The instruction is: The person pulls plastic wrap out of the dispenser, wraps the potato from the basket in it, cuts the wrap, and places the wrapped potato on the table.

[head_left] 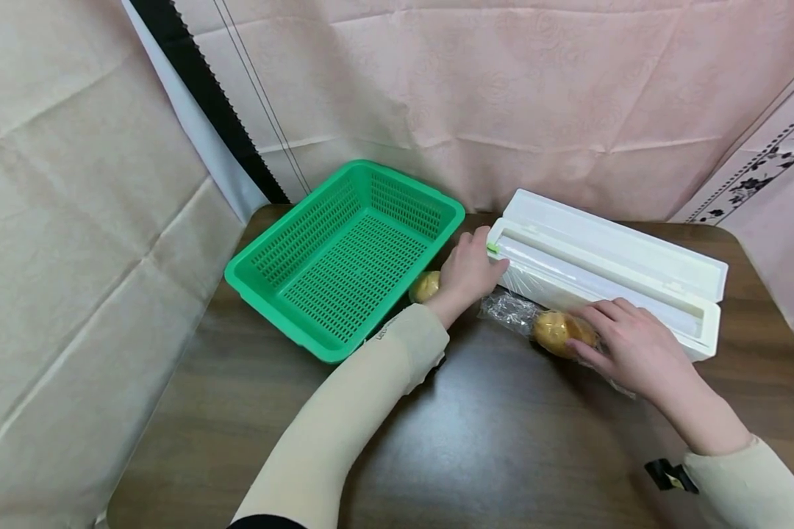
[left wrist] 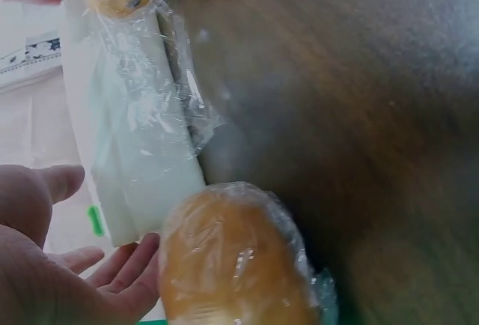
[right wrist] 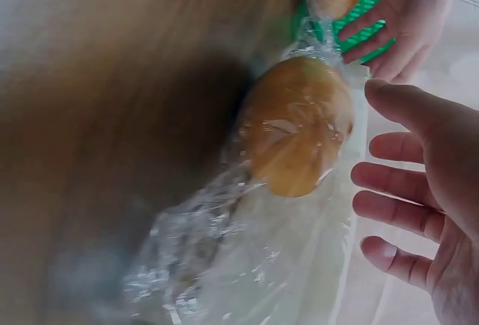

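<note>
My left hand [head_left: 471, 270] is at the left end of a white cling film dispenser [head_left: 556, 290], with its fingers nearly straight around the corner. The dispenser's lid [head_left: 615, 239] stands open, and a green piece [head_left: 492, 248] sits at that end. A film-wrapped bread roll [left wrist: 232, 257] lies beside the left wrist. My right hand [head_left: 635, 345] is spread close over a second film-wrapped bread roll [right wrist: 299, 126]; its fingers appear apart and uncurled in the right wrist view. Crumpled clear film [head_left: 512, 312] extends from this roll in front of the dispenser.
A green perforated basket [head_left: 291, 342] stands on the brown wooden table [head_left: 437, 455], left of the dispenser. A pink cloth [head_left: 503, 88] hangs behind the table's back edge, and a beige cloth [head_left: 73, 257] hangs at the left.
</note>
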### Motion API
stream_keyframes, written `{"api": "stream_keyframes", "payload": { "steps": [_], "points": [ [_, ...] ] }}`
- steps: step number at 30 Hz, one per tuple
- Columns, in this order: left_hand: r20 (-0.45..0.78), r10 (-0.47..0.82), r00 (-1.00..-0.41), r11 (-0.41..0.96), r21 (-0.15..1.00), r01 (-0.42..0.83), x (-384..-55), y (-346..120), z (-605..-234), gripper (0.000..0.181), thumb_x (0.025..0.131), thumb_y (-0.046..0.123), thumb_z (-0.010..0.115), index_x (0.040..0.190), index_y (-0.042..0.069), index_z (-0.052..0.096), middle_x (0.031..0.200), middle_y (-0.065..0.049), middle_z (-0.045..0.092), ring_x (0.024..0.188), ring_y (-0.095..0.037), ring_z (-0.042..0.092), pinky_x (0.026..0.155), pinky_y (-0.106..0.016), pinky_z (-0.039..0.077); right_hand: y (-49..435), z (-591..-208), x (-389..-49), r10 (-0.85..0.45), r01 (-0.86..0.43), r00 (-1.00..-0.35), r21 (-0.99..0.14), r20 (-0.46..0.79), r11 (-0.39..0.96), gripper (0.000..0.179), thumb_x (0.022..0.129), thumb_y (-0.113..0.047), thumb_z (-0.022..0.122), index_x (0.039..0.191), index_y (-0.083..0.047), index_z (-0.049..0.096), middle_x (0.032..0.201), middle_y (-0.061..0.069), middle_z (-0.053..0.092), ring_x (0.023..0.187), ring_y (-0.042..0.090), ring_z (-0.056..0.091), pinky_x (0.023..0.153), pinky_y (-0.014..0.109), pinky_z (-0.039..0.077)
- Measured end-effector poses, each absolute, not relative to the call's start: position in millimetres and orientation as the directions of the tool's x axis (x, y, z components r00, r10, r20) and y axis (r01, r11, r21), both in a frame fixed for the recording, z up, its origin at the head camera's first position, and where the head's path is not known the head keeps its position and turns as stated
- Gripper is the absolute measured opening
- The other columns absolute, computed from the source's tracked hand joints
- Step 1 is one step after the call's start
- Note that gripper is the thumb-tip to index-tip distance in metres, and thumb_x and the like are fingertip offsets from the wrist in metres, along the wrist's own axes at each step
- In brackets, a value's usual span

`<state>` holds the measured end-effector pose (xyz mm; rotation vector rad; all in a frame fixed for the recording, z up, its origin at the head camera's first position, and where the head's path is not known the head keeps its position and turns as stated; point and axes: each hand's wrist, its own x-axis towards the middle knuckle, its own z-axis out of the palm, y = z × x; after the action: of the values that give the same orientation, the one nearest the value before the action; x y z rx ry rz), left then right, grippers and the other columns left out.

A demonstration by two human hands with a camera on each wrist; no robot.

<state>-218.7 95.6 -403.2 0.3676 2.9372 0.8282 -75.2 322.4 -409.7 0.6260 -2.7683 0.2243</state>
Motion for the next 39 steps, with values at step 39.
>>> {"api": "stream_keyframes", "payload": {
  "steps": [39],
  "points": [
    [0.147, 0.293, -0.945, 0.830, 0.451, 0.327, -231, 86, -424, 0.044, 0.093, 0.047, 0.083, 0.130, 0.023, 0.076, 0.118, 0.002, 0.069, 0.112, -0.014, 0.065, 0.095, -0.029, 0.054, 240, -373, -238, -0.545, -0.560, -0.827, -0.107, 0.140, 0.822, 0.012, 0.093, -0.005, 0.075, 0.083, -0.008, 0.069, 0.081, 0.008, 0.068, 0.076, 0.031, 0.063, 0.071, 0.052, 0.053]
  ]
}}
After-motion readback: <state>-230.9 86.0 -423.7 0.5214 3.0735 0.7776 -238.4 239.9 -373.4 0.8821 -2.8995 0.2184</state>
